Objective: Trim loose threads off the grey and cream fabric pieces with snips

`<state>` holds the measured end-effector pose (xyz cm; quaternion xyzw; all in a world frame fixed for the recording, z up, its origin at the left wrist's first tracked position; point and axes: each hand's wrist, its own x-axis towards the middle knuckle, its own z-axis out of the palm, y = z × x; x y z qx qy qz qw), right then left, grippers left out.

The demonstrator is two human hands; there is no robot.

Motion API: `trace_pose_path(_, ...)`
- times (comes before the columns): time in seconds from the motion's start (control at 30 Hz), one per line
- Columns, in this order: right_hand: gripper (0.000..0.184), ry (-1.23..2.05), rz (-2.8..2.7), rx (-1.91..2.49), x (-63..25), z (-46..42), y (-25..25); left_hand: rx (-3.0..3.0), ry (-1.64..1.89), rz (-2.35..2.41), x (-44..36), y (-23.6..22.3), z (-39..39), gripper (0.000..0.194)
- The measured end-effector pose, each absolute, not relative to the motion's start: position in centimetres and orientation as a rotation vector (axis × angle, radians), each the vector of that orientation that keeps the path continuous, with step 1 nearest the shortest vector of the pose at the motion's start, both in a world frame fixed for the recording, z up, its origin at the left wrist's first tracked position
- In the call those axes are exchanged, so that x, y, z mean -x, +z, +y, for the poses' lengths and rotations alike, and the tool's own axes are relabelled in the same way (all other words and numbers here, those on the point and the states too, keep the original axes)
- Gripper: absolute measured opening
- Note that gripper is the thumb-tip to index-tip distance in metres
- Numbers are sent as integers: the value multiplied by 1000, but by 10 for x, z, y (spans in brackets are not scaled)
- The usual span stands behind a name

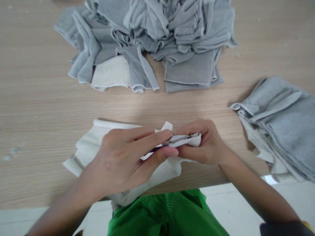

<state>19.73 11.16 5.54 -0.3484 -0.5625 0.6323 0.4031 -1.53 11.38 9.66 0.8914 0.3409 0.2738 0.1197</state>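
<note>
A piece of white cloth (91, 139) lies bunched on the table near its front edge, partly hanging over it. My left hand (125, 155) is closed on the cloth, pinching a folded bit between thumb and fingers. A dark purple strip (155, 149) shows between those fingers; I cannot make out what it is. My right hand (205, 144) is closed around what look like small thread snips (183, 140), pale and metallic, pointing left toward my left fingertips. The two hands nearly touch, and their fingers hide much of the snips and the pinched cloth.
A large loose heap of grey cloths (152, 36), with one cream piece (112, 72), lies across the far side of the wooden table (44, 108). At the right, a stack of grey cloths (283, 118) reaches the front edge. Below are green clothing (167, 216) and pale floor tiles.
</note>
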Motion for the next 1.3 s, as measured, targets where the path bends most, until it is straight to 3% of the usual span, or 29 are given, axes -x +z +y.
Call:
trace_pose_path(1.0,20,1598,-1458,954,-197,112,56,-2634,790,983,13,92,115,20)
trace_pose_path(1.3,19,1776,-1318,898,-194,112,57,-2559,751,1023,14,93,115,17)
